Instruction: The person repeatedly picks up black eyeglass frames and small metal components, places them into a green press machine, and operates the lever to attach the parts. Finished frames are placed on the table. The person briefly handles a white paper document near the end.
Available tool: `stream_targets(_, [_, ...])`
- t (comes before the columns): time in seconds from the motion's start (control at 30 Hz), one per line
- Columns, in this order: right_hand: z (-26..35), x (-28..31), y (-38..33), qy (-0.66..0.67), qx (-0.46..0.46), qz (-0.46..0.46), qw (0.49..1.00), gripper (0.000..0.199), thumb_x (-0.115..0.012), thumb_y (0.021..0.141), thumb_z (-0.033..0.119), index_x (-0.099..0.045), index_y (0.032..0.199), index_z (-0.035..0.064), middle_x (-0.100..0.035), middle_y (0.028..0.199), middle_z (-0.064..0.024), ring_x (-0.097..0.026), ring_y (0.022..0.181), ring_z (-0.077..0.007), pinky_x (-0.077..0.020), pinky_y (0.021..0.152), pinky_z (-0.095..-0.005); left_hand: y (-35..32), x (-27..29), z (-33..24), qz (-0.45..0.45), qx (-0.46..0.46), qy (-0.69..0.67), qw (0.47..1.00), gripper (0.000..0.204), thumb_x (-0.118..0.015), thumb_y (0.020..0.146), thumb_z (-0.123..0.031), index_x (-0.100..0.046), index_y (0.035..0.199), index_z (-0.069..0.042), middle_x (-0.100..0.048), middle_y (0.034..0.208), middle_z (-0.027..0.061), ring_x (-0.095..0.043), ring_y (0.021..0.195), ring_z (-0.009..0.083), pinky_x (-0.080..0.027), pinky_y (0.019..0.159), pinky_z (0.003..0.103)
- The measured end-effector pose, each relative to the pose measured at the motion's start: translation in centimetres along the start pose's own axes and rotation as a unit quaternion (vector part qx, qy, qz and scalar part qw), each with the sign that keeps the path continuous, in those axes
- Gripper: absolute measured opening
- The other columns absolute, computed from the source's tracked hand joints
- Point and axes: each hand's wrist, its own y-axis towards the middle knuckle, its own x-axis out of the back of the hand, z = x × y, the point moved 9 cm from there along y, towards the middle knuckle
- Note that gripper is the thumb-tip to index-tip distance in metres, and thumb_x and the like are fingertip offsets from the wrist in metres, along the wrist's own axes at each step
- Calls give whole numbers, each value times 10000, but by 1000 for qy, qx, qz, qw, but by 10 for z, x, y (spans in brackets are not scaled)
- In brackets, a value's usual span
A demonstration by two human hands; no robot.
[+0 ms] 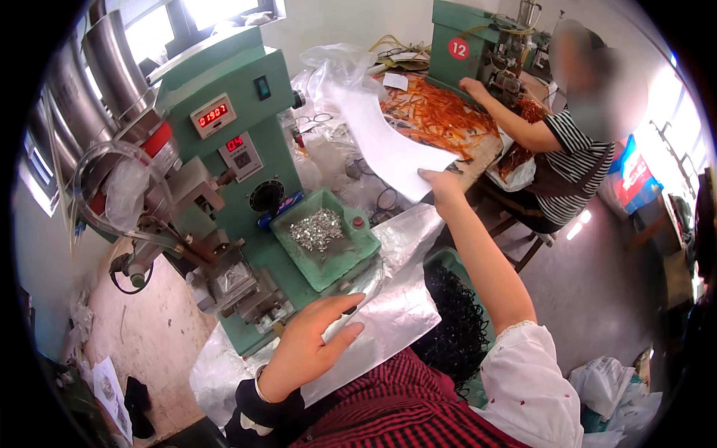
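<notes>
White paper is what your right hand (441,183) has: its fingers pinch the near right corner of a large sheet of paper (377,138), held up above the table with the sheet reaching away to the far left. Your right arm stretches well out from a white sleeve (526,373).

Your left hand (310,336) lies nearer to you, fingers (340,302) spread loosely and resting flat on a silvery foil sheet (396,299) that drapes over the near edge of the table. Its wrist comes out of a dark cuff.

Just beyond the left hand stands a green tray (358,246) with a heap of small silver metal pieces (317,228) in it. The tray is fixed to the front of a green machine (224,142) with red number displays, at the left.

To the right of the foil a mass of black curly cords (452,328) sits in a green bin.

Far right, another person in a striped top (575,153) works at a second green machine (463,41), orange strips (437,112) piled on the table beside them.
</notes>
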Motion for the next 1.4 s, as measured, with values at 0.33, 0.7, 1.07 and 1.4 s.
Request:
stream_targets(0.33, [10,67,5,160,63,-116,978,341,-610,882,64,-549,1172,-106,-628,1108,-160,-617,941,-254,-489,795,-365,134,-30,-6,-63,-116,223,966,372,-670,846,-212,-608,1159,-21,-613,1172,167,-555,1087,360,-442,951,415])
stream_targets(0.7, [48,102,-16,133,61,-68,987,495,-612,893,108,-450,1311,-102,-556,1287,-174,-530,1185,-273,-384,1012,-377,313,-82,101,-77,-66,519,849,513,-762,622,-301,-678,1026,4,-542,1277,178,-451,1221,348,-306,1085,456])
stream_targets(1.07, [40,128,-7,142,70,-96,983,492,-594,925,136,-421,1314,-111,-568,1255,-180,-573,1149,-268,-457,969,-371,345,-15,113,-219,-58,442,868,120,-579,823,-116,-671,899,-109,-679,809,110,-680,760,312,-536,654,426])
stream_targets(1.4, [40,152,-48,120,59,-143,981,450,-541,941,64,-409,1343,-88,-555,1286,-173,-586,1138,-271,-495,949,-381,393,29,137,-117,22,488,865,199,-631,742,-126,-743,907,-129,-706,938,123,-670,905,311,-534,793,395])
